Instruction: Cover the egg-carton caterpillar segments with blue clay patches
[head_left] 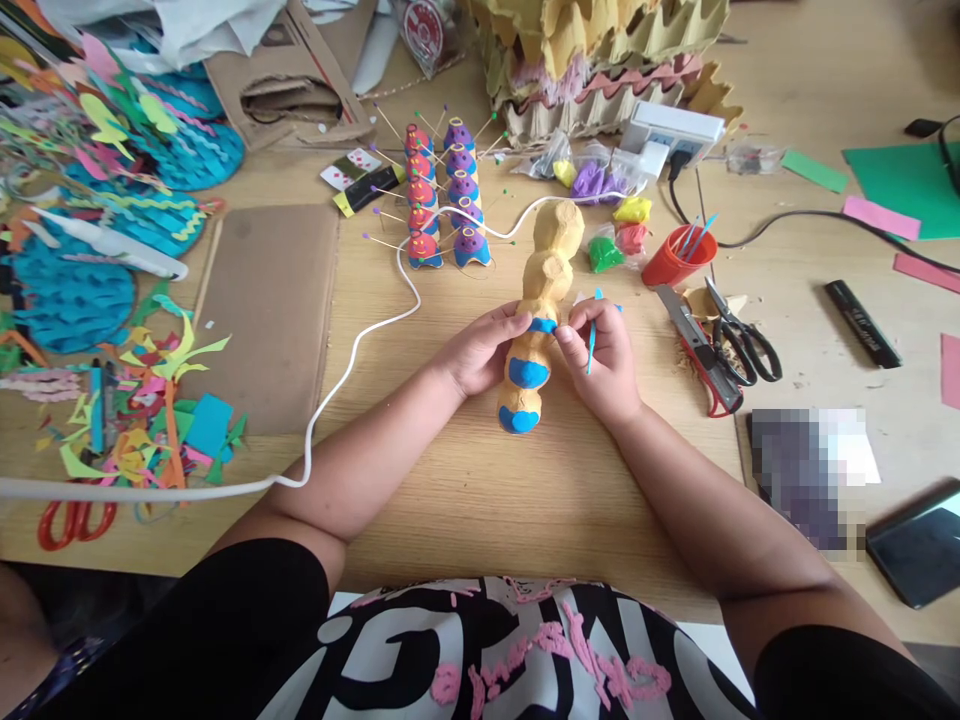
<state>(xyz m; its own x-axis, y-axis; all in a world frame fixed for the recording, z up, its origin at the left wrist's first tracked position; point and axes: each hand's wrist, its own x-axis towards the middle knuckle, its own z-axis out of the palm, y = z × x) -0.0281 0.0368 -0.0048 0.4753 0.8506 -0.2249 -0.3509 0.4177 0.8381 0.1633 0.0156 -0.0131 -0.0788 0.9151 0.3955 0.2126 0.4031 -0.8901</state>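
Right hand (604,360) half hiding blue tool (591,345)

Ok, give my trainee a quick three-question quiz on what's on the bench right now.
1. True or false: both hands touch the egg-carton strip.
2. What does the right hand hold besides the strip? A) scissors B) a thin blue stick C) a red cup
3. What colour are the clay patches on the strip?

Key:
1. True: the left hand grips it from one side, and the right hand's fingers pinch the other.
2. B: the blue stick. The scissors and the red cup sit apart on the table.
3. Blue.
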